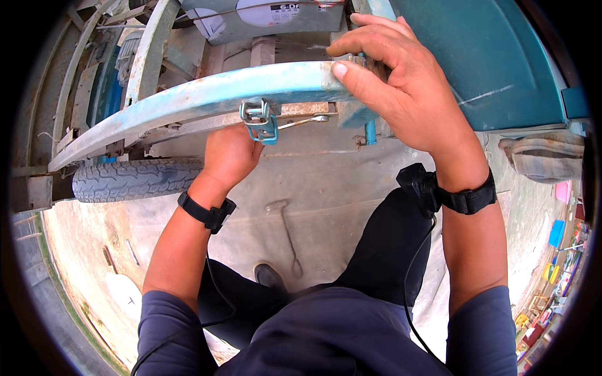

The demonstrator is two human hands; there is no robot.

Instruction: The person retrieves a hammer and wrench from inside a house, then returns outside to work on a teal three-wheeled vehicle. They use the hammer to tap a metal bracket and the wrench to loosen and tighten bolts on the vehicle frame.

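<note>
A pale blue metal bar (207, 88) of a worn vehicle frame curves across in front of me. My left hand (231, 156) is closed below it, around the near end of a wrench (300, 123); a blue latch (258, 122) fixed to the bar partly hides this grip. The ring end of the wrench points right, under the bar. My right hand (404, 81) is open over the bar's right end, its thumb resting on the bar and its fingers spread over the corner beyond. A short blue rod (370, 132) hangs below that corner.
A black tyre (138, 180) lies under the frame at left. A grey box-like battery (263, 22) sits inside the frame. At right is a teal metal panel (483, 62) with a cloth roll (544, 155) near it. A hammer (285, 232) lies on the concrete near my shoe (268, 276).
</note>
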